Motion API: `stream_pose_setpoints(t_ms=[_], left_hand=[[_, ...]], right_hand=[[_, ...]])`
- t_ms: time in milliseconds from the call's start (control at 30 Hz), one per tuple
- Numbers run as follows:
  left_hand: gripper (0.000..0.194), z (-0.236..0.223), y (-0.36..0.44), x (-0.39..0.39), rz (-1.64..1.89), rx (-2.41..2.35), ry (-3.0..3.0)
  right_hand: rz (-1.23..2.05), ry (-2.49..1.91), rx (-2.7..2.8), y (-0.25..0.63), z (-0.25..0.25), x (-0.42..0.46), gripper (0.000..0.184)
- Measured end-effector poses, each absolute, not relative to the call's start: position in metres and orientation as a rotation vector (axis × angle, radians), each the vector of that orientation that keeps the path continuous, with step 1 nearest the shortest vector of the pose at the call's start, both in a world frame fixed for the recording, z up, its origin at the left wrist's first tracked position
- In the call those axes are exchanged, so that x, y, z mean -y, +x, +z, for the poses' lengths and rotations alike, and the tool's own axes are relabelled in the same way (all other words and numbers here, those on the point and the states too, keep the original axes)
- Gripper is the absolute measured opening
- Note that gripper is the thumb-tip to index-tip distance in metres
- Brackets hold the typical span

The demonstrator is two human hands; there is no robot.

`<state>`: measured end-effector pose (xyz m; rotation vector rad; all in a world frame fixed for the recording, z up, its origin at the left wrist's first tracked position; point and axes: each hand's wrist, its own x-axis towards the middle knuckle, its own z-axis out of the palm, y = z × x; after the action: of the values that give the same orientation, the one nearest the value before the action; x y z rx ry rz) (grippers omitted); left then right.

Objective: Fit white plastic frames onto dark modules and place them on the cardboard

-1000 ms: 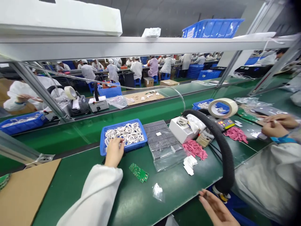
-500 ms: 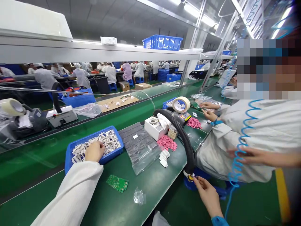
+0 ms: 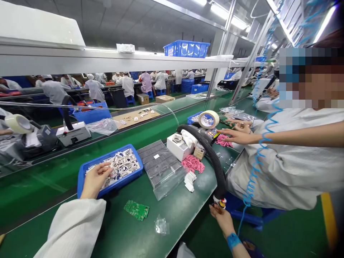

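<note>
Left grip (image 3: 94,179), right grip (image 3: 223,219): cannot tell hold | left shifted leftward over blue bin (image 3: 123,181)

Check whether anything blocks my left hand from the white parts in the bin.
Nothing visible does. Your left hand is over the left end of the bin, fingers at the white parts, and no lid covers them. The grey pack lies right of the bin, out of the way.
</note>
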<state>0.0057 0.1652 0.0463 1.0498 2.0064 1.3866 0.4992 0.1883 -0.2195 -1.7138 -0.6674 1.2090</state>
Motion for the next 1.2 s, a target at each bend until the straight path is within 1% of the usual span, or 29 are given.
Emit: stream_pose_setpoints(t_ms=[100,167,300,400,533,700,867,933,1067,1200], left_hand=[[0.052,0.053,0.007,-0.154,1.447,-1.929,0.943],[0.054,0.055,0.009,-0.147,1.477,-1.901,0.887],[0.047,0.06,0.015,-0.132,1.5,-1.871,0.815],[0.041,0.068,0.027,-0.114,1.506,-1.787,0.805],[0.032,0.073,0.058,-0.084,1.455,-1.664,0.814],[0.031,0.048,0.113,-0.054,1.332,-1.525,0.669],[0.041,0.022,0.156,-0.041,1.35,-1.344,0.431],[0.043,0.021,0.166,-0.039,1.312,-1.25,0.344],[0.034,0.028,0.174,-0.035,1.267,-1.024,0.24],[0.03,0.033,0.176,-0.032,1.243,-0.925,0.272]], right_hand=[[1.352,-1.631,0.521,0.49,-0.217,-0.187,0.014],[1.39,-1.591,0.459,0.487,-0.213,-0.184,0.021],[1.365,-1.602,0.414,0.488,-0.202,-0.179,0.045],[1.35,-1.631,0.414,0.491,-0.187,-0.173,0.051],[1.478,-1.578,0.488,0.486,-0.154,-0.153,0.05],[1.592,-1.366,0.784,0.458,-0.099,-0.123,0.048],[1.649,-1.113,0.954,0.415,-0.048,-0.117,0.044],[1.706,-1.027,1.012,0.397,-0.032,-0.117,0.04],[1.901,-0.814,1.234,0.365,-0.005,-0.117,0.036],[1.951,-0.635,1.534,0.345,0.016,-0.117,0.033]])
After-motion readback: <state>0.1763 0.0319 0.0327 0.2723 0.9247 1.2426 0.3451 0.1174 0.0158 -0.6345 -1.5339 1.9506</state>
